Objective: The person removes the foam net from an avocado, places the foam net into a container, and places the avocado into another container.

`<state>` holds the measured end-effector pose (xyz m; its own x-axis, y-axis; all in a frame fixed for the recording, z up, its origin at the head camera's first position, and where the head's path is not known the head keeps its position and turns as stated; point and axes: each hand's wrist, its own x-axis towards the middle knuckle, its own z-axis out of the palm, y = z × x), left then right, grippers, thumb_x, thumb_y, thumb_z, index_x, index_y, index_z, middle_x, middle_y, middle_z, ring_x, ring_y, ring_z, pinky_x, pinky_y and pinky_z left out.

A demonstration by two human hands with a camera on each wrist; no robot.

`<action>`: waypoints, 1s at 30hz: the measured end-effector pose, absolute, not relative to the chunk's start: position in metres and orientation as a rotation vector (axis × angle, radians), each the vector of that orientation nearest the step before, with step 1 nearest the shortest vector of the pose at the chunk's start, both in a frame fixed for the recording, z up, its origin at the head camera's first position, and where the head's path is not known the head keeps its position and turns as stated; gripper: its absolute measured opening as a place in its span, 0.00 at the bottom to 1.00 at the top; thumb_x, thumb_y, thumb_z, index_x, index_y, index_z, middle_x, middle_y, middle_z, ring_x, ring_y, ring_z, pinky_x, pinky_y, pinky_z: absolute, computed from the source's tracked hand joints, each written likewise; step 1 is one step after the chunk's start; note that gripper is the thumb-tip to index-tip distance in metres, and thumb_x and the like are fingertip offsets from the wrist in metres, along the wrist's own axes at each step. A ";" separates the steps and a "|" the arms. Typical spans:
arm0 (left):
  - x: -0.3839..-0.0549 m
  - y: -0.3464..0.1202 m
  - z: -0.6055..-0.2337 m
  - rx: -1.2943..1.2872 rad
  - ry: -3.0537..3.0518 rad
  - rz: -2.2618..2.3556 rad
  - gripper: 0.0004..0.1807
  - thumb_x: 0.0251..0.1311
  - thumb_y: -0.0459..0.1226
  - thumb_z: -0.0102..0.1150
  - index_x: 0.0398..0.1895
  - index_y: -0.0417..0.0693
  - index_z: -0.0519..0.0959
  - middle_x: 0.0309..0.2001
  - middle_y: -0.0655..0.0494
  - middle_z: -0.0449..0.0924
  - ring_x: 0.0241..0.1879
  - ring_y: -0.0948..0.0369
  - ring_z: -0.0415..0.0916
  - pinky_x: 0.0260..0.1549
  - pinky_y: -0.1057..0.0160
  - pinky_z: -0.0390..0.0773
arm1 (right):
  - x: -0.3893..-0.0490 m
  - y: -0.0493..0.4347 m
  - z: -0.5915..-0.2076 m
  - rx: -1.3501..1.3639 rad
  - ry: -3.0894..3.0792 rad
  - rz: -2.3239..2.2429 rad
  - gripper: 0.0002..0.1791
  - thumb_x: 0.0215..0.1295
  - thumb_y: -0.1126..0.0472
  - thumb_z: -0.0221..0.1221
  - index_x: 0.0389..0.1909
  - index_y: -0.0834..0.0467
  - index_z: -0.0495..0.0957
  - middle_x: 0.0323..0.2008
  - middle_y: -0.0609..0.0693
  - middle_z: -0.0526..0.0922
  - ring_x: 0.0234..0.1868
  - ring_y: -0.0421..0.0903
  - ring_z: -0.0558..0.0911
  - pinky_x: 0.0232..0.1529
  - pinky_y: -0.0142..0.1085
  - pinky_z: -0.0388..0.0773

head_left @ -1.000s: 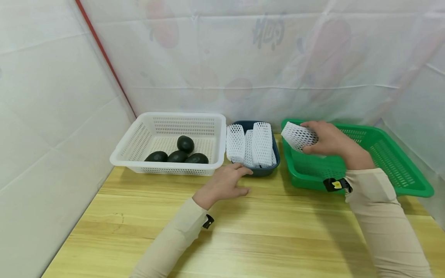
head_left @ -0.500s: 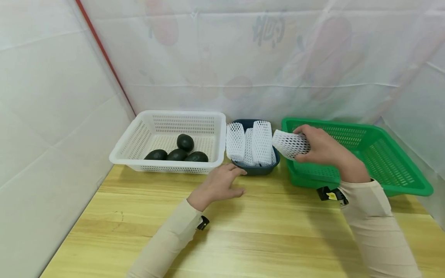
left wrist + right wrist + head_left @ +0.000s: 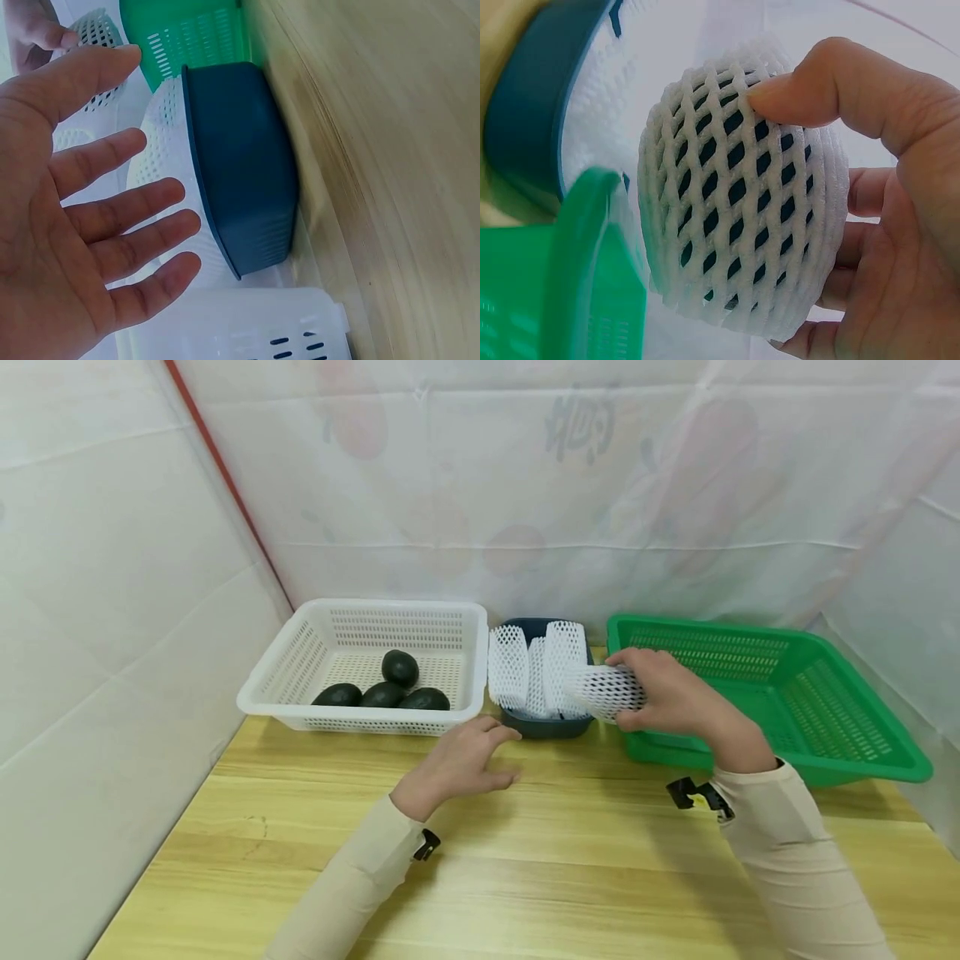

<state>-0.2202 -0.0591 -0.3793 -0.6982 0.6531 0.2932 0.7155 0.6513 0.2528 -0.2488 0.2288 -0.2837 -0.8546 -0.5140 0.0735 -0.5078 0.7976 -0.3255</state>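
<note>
My right hand (image 3: pixel 678 703) grips an avocado in a white foam net sleeve (image 3: pixel 609 692), thumb on one side and fingers round the other. Dark skin shows through the mesh of the net-covered avocado (image 3: pixel 739 195) in the right wrist view. It hangs between the dark blue basin (image 3: pixel 551 728) and the green basket (image 3: pixel 817 768), over the green basket's left edge. My left hand (image 3: pixel 457 767) is above the table in front of the basin, fingers spread and holding nothing. In the left wrist view, the left palm (image 3: pixel 45 247) faces the basin. Several white foam net sleeves (image 3: pixel 566 664) lie in the basin.
A white basket (image 3: pixel 360 718) on the left contains several dark avocados (image 3: pixel 400 669). The containers stand in a row along the back of the wooden table (image 3: pixel 525 860). White sheeting (image 3: pixel 450 485) hangs behind and on both sides.
My right hand has carried the net-covered avocado left and slightly toward me, from over the green basket toward the basin. My left hand has drawn back a little to the left.
</note>
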 end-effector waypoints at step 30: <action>-0.214 -0.090 -0.385 -1.057 -2.847 -0.628 0.28 0.51 0.47 0.66 0.54 0.44 0.75 0.53 0.48 0.74 0.51 0.50 0.71 0.50 0.54 0.70 | -0.236 0.190 -0.318 -1.016 2.888 -0.468 0.34 0.44 0.62 0.69 0.54 0.63 0.68 0.49 0.59 0.74 0.49 0.55 0.70 0.45 0.48 0.70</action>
